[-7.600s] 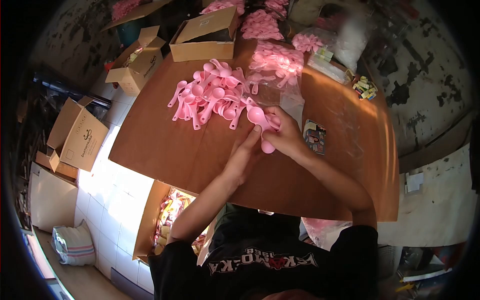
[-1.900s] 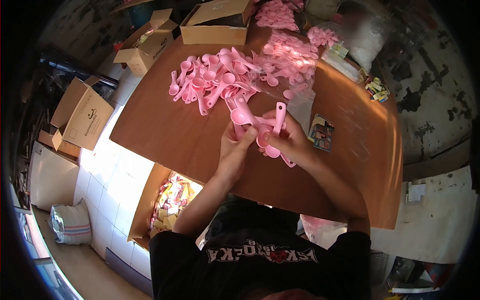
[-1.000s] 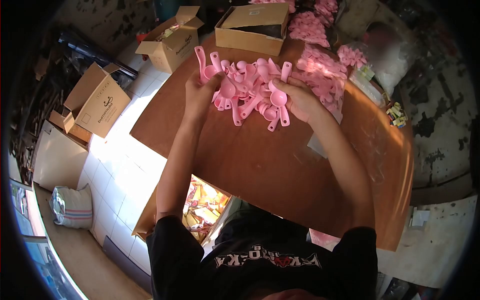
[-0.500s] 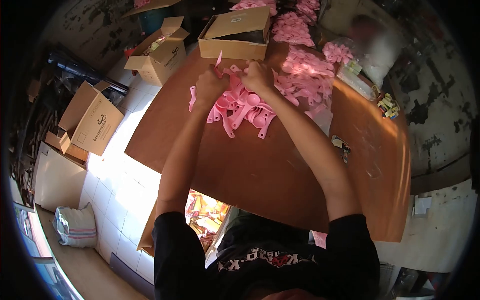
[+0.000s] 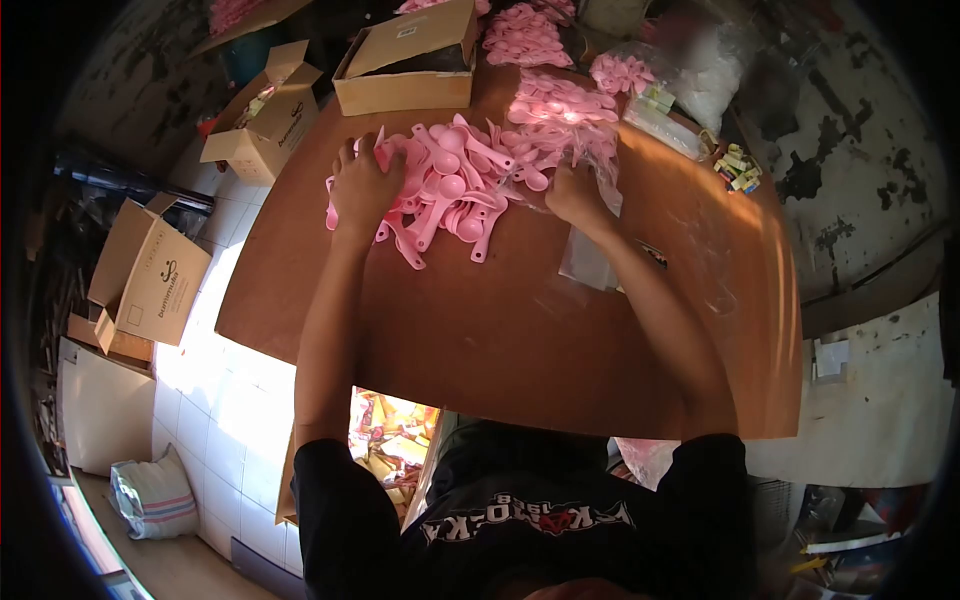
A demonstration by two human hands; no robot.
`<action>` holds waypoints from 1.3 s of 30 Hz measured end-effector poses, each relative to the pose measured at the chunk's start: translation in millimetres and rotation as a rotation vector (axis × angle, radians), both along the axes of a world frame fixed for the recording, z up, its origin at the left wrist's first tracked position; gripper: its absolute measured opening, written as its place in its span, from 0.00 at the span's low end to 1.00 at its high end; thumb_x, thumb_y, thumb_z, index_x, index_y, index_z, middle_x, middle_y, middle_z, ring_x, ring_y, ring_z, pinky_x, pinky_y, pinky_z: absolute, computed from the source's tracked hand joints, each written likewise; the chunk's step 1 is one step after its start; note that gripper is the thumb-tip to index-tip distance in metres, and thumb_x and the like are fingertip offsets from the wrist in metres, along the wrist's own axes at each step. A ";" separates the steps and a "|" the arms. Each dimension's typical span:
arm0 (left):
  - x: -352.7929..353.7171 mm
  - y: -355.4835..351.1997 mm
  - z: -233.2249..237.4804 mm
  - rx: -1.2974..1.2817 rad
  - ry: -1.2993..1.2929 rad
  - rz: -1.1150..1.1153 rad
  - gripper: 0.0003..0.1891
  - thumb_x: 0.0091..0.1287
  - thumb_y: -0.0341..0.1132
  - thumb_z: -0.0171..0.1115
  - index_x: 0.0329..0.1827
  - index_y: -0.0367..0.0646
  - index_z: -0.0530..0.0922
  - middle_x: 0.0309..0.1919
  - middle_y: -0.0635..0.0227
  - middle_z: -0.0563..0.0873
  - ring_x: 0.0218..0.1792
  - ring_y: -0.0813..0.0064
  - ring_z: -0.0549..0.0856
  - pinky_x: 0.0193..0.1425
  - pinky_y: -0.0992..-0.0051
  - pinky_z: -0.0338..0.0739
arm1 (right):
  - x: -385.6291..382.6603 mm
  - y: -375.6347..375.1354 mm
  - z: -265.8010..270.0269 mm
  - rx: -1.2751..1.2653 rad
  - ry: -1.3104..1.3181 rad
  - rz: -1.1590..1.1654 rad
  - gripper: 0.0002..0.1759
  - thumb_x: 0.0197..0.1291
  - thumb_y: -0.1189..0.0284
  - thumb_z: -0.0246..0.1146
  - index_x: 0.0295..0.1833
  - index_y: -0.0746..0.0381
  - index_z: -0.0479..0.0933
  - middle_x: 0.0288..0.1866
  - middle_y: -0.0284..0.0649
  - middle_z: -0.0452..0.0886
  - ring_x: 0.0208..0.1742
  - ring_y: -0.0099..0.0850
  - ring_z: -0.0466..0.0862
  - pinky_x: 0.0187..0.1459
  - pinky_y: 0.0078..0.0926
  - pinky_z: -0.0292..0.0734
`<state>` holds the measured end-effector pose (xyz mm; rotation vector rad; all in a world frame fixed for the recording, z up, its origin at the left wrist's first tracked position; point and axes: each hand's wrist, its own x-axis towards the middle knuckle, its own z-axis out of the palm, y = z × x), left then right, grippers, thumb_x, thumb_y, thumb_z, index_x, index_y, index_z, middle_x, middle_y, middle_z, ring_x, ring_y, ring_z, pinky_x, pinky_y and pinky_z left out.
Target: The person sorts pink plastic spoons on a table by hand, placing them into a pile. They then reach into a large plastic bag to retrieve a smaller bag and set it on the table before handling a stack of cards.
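Note:
A loose pile of pink measuring scoops [image 5: 450,187] lies on the brown table. My left hand [image 5: 366,188] is at the pile's left side, fingers spread over the scoops, with one scoop showing beside the fingertips. To the right of the pile, my right hand [image 5: 580,194] has its fingers closed on thin clear plastic, which looks like the edge of a plastic bag [image 5: 592,258]. Part of that bag lies flat under my right wrist. More scoops in clear plastic [image 5: 560,145] lie just beyond my right hand.
A cardboard box [image 5: 405,92] stands at the table's far edge, near bagged pink scoops [image 5: 525,35]. Small yellow packets [image 5: 738,168] lie at the right. Open cartons [image 5: 160,280] stand on the floor at left. A box of colourful wrappers [image 5: 392,440] is below the near edge.
My right hand has moved right, from the scoop pile to the clear plastic. My left hand has opened over the pile's left side. The view has shifted to the right.

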<state>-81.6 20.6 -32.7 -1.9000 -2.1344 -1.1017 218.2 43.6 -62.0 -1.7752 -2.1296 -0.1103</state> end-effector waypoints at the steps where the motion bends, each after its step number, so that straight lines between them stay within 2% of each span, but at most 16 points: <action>1: 2.9 -11.2 2.5 0.130 0.033 -0.034 0.28 0.64 0.53 0.60 0.61 0.44 0.75 0.60 0.48 0.75 0.61 0.44 0.75 0.61 0.54 0.73 | 4.8 11.7 4.2 -0.065 0.076 -0.016 0.36 0.53 0.76 0.59 0.68 0.75 0.57 0.54 0.73 0.73 0.56 0.59 0.77 0.59 0.44 0.72; 2: 5.5 -23.8 4.9 0.135 0.040 -0.036 0.28 0.64 0.53 0.60 0.61 0.44 0.75 0.60 0.48 0.75 0.61 0.44 0.75 0.61 0.54 0.73 | 9.2 22.5 8.2 -0.128 0.154 -0.029 0.44 0.50 0.78 0.60 0.74 0.70 0.52 0.55 0.73 0.73 0.59 0.58 0.76 0.62 0.44 0.70; 3: 10.7 -42.3 13.9 0.165 0.025 -0.124 0.27 0.63 0.49 0.62 0.61 0.43 0.74 0.61 0.48 0.74 0.61 0.44 0.74 0.62 0.54 0.72 | 14.9 31.1 10.9 -0.122 0.162 -0.028 0.44 0.50 0.78 0.60 0.74 0.70 0.52 0.55 0.73 0.73 0.59 0.58 0.76 0.62 0.44 0.70; 5: 17.3 -74.7 25.8 0.197 0.018 -0.208 0.26 0.63 0.45 0.64 0.61 0.42 0.74 0.61 0.47 0.74 0.62 0.45 0.73 0.63 0.54 0.71 | 28.0 49.0 14.9 -0.134 0.046 0.243 0.49 0.45 0.78 0.65 0.76 0.65 0.53 0.56 0.72 0.73 0.60 0.55 0.77 0.62 0.43 0.71; 6: 19.6 -89.5 28.4 0.191 -0.004 -0.264 0.25 0.62 0.42 0.65 0.61 0.41 0.74 0.61 0.47 0.73 0.62 0.45 0.73 0.64 0.55 0.71 | 33.9 68.8 9.0 -0.248 0.037 0.209 0.54 0.40 0.72 0.72 0.76 0.57 0.55 0.55 0.67 0.76 0.58 0.52 0.79 0.59 0.40 0.73; 7: 22.6 -103.6 31.0 0.184 -0.026 -0.320 0.25 0.61 0.39 0.66 0.61 0.40 0.74 0.62 0.47 0.73 0.63 0.45 0.73 0.64 0.55 0.70 | 33.1 73.6 16.5 -0.247 0.042 0.213 0.54 0.40 0.72 0.72 0.76 0.57 0.55 0.55 0.67 0.76 0.58 0.52 0.79 0.59 0.40 0.73; 9: 32.3 -131.3 38.3 0.133 -0.110 -0.340 0.25 0.61 0.37 0.67 0.61 0.40 0.74 0.62 0.47 0.73 0.63 0.45 0.73 0.64 0.56 0.70 | 31.8 82.0 27.3 -0.385 -0.033 0.182 0.54 0.38 0.66 0.76 0.74 0.52 0.59 0.57 0.59 0.78 0.57 0.48 0.80 0.57 0.38 0.75; 10: 36.8 -142.5 39.4 0.084 -0.201 -0.364 0.25 0.60 0.36 0.67 0.61 0.40 0.74 0.62 0.46 0.73 0.64 0.46 0.73 0.65 0.56 0.70 | 33.1 95.6 19.1 -0.309 -0.071 0.206 0.51 0.38 0.60 0.77 0.72 0.48 0.64 0.58 0.51 0.79 0.56 0.45 0.81 0.56 0.37 0.76; 14: 47.2 -170.9 38.3 0.066 -0.259 -0.402 0.25 0.61 0.35 0.67 0.61 0.38 0.74 0.62 0.47 0.73 0.65 0.47 0.72 0.65 0.58 0.69 | 34.8 114.9 18.6 -0.371 -0.233 0.183 0.48 0.38 0.58 0.77 0.70 0.50 0.67 0.58 0.49 0.80 0.56 0.45 0.81 0.56 0.38 0.76; 17: 52.2 -184.2 38.1 0.064 -0.376 -0.451 0.24 0.61 0.33 0.67 0.61 0.38 0.74 0.62 0.48 0.73 0.65 0.48 0.72 0.65 0.59 0.69 | 38.9 123.8 -0.3 -0.360 -0.279 0.169 0.44 0.41 0.66 0.74 0.69 0.48 0.67 0.58 0.51 0.79 0.59 0.46 0.80 0.57 0.37 0.76; 21: 60.2 -189.2 26.2 0.054 -0.388 -0.468 0.26 0.60 0.35 0.69 0.61 0.40 0.74 0.63 0.47 0.71 0.62 0.46 0.75 0.61 0.59 0.73 | 18.4 61.6 40.1 -0.350 -0.277 0.180 0.40 0.45 0.71 0.70 0.68 0.52 0.68 0.59 0.51 0.78 0.59 0.47 0.79 0.57 0.38 0.76; 23: 66.8 -191.3 26.7 0.040 -0.395 -0.479 0.25 0.60 0.33 0.68 0.60 0.38 0.74 0.63 0.48 0.72 0.63 0.48 0.74 0.64 0.60 0.71 | 21.9 50.3 45.4 -0.272 -0.232 0.356 0.35 0.48 0.77 0.66 0.66 0.58 0.69 0.59 0.51 0.77 0.57 0.48 0.80 0.57 0.39 0.76; 27: 77.0 -195.9 22.7 0.007 -0.430 -0.510 0.24 0.60 0.32 0.68 0.60 0.36 0.74 0.63 0.48 0.72 0.64 0.50 0.74 0.66 0.61 0.69 | 37.5 70.8 18.6 -0.332 0.071 0.253 0.28 0.53 0.79 0.61 0.64 0.60 0.71 0.58 0.52 0.77 0.56 0.48 0.80 0.57 0.41 0.76; 29: 81.0 -198.9 23.5 0.010 -0.405 -0.520 0.24 0.60 0.32 0.68 0.60 0.36 0.74 0.63 0.48 0.72 0.64 0.50 0.73 0.66 0.61 0.69 | 25.7 42.1 44.0 -0.213 -0.434 0.228 0.23 0.58 0.77 0.57 0.62 0.59 0.74 0.55 0.51 0.79 0.55 0.46 0.82 0.55 0.40 0.78; 32: 85.4 -203.6 23.0 0.010 -0.379 -0.533 0.24 0.60 0.33 0.68 0.60 0.37 0.74 0.63 0.48 0.71 0.65 0.49 0.73 0.66 0.60 0.68 | 36.8 60.3 20.3 -0.117 -0.584 0.298 0.20 0.60 0.75 0.55 0.59 0.59 0.76 0.51 0.50 0.81 0.52 0.45 0.83 0.52 0.41 0.79; 39: 99.5 -208.4 25.6 0.030 -0.395 -0.590 0.24 0.60 0.33 0.68 0.60 0.38 0.74 0.63 0.48 0.71 0.65 0.48 0.72 0.66 0.60 0.68 | 35.8 12.6 36.7 0.005 -0.427 0.235 0.17 0.58 0.77 0.57 0.54 0.62 0.77 0.45 0.49 0.83 0.49 0.45 0.84 0.50 0.42 0.80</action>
